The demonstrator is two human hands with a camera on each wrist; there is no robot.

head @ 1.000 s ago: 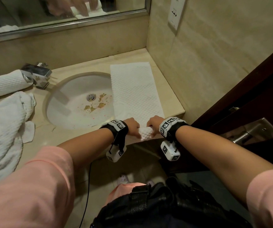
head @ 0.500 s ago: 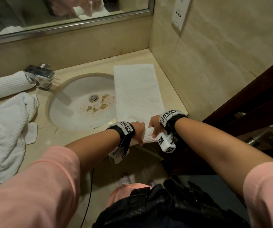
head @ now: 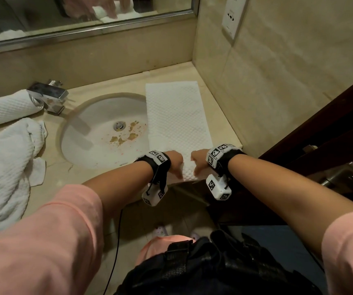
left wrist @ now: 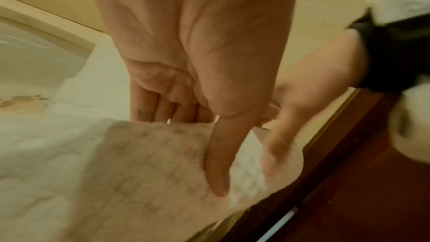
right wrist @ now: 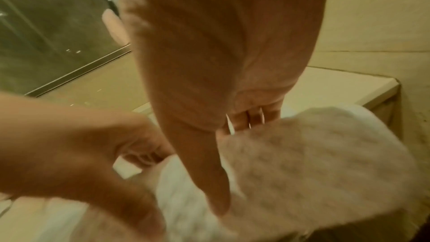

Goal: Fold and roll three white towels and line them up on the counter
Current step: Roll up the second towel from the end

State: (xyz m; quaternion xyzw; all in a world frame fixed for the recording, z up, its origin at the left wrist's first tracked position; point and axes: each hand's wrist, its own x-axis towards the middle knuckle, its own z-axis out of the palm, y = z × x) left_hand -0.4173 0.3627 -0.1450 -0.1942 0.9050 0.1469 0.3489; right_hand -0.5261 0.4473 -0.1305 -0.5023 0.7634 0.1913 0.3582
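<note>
A white folded towel (head: 177,116) lies as a long strip on the counter right of the sink, its near end curled into a small roll (head: 189,173) at the counter's front edge. My left hand (head: 174,163) and right hand (head: 199,162) both grip that rolled end, thumbs on the near side and fingers curled over the top. The left wrist view shows my left hand (left wrist: 202,135) holding the roll (left wrist: 163,163); the right wrist view shows my right hand (right wrist: 223,154) on the towel roll (right wrist: 302,163). A finished rolled towel (head: 5,109) lies at the far left. A crumpled white towel (head: 5,167) sits in front of it.
The sink basin (head: 99,133) has brown stains near its drain. A chrome tap (head: 47,95) stands at its back left. A tiled wall (head: 277,71) bounds the counter on the right, a mirror (head: 64,15) hangs behind, and a dark wooden door (head: 331,135) stands at right.
Both hands have stayed at the near end of the strip, curling it over into a tighter small roll; the rest of the towel has not shifted.
</note>
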